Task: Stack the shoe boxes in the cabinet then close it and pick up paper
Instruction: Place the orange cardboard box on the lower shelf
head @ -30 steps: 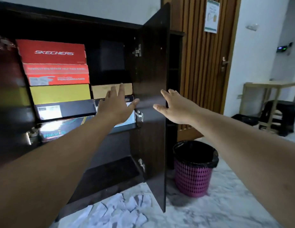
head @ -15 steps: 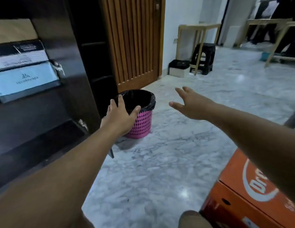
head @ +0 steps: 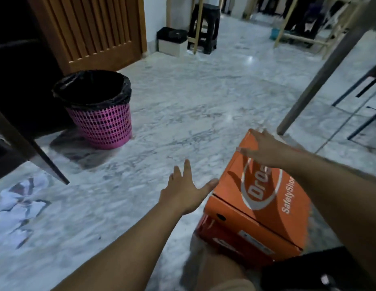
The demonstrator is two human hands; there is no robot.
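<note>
Fetching the next box: the orange shoe box (head: 264,198) sits on the floor atop what looks like a red box (head: 222,234). Both hands reach with fingers spread, the left hand (head: 186,191) beside its near corner, the right hand (head: 266,149) over its far end. Next, grip both ends and lift. A second ago they hovered by the cabinet door (head: 25,143)

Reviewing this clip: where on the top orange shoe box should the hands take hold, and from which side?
Probably by its two long side walls, coming from above. The orange shoe box lies flat on a red box, lid on. The open left hand nears one long side; the right hand spreads over the far end.
</note>
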